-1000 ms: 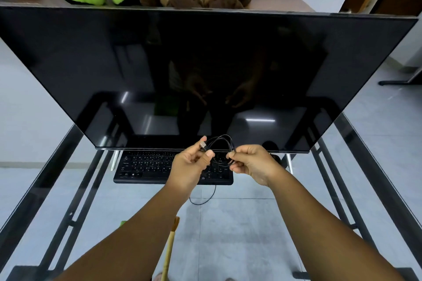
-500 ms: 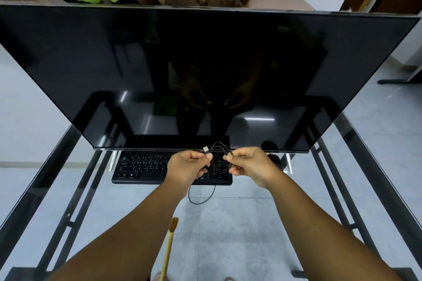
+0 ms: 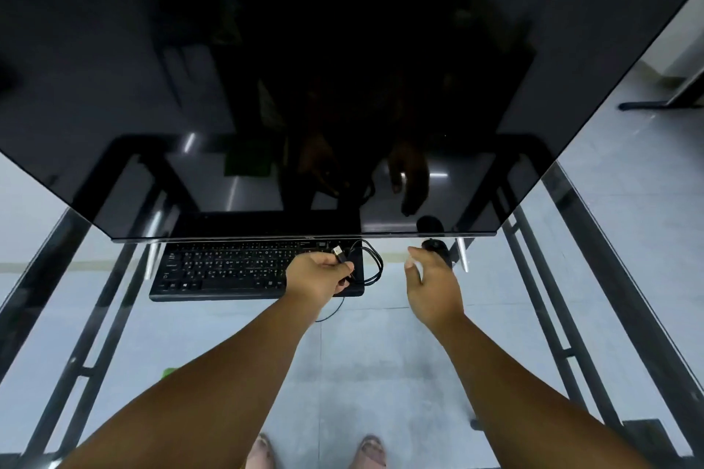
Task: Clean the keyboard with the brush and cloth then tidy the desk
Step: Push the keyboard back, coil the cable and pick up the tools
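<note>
Both forearms reach forward over the glass desk (image 3: 594, 240). Left hand (image 3: 318, 274) grips the coiled black cable (image 3: 367, 263), USB plug (image 3: 338, 252) poking up past the thumb. Right hand (image 3: 430, 286) hangs slack, fingers loosely spread, holding nothing, just short of the black mouse (image 3: 438, 248). The black keyboard (image 3: 228, 268) sits under the left hand, its right end hidden. A big dark monitor (image 3: 266, 68) looms behind, with plush toys cropped at the top edge and grey floor tiles showing through the glass.
</note>
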`<state>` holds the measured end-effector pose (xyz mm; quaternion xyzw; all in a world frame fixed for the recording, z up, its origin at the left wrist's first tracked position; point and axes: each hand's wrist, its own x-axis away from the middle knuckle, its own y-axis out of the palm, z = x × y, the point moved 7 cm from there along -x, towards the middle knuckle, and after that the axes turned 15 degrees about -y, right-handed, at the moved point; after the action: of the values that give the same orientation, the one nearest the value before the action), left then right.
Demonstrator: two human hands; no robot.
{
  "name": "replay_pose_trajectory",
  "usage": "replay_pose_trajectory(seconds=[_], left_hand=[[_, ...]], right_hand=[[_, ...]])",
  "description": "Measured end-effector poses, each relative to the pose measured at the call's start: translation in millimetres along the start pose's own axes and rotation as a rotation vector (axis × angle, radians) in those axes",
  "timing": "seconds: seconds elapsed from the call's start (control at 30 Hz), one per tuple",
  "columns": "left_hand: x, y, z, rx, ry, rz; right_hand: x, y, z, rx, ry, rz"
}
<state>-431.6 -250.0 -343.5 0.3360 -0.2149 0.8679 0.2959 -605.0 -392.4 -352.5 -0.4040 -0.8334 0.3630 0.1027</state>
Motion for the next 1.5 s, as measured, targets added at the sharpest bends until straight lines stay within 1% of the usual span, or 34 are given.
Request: replay_pose_trajectory(seconds=[0.1, 0.17, 0.27, 0.37, 0.5, 0.67, 0.87, 1.27, 1.43, 1.5], left_hand=[[-9.4, 18.4, -1.4, -0.039, 0.001, 0.024], [-17.1, 30.3, -1.9, -0.072, 0.005, 0.051], [-25.0, 46.9, -2.5, -0.130, -0.009, 0.081], [-31.4, 63.7, -3.4, -0.213, -0.024, 0.090], [-37.3, 76.5, -5.0, -0.353, -0.002, 0.152], [-40.4, 81.4, -0.9, -0.473, 0.030, 0.241], [-45.4, 82.3, 3.5, -0.502, 0.058, 0.305], [-50.3, 84.1, -3.6, -0.477, 0.086, 0.266], [-41.3, 77.0, -3.0, -0.463, 0.105, 0.226], [-35.7, 68.2, -2.6, -0.442, 0.118, 0.205]], right_hand=[[11.1, 3.8, 15.9, 0.241, -0.120, -0.103], [17.8, 3.5, 27.9, 0.369, -0.151, -0.130], [31.2, 2.1, 48.0, 0.458, -0.133, -0.138], [38.9, 5.1, 59.2, 0.533, -0.158, -0.166], [37.6, 7.3, 68.8, 0.534, -0.147, -0.187], [39.5, 9.3, 76.1, 0.498, -0.134, -0.193], [40.4, 10.8, 80.4, 0.492, -0.132, -0.182], [39.6, 11.2, 82.1, 0.481, -0.125, -0.187], [40.1, 3.7, 74.5, 0.502, -0.074, -0.127], [41.5, 3.6, 63.8, 0.507, -0.083, -0.110]])
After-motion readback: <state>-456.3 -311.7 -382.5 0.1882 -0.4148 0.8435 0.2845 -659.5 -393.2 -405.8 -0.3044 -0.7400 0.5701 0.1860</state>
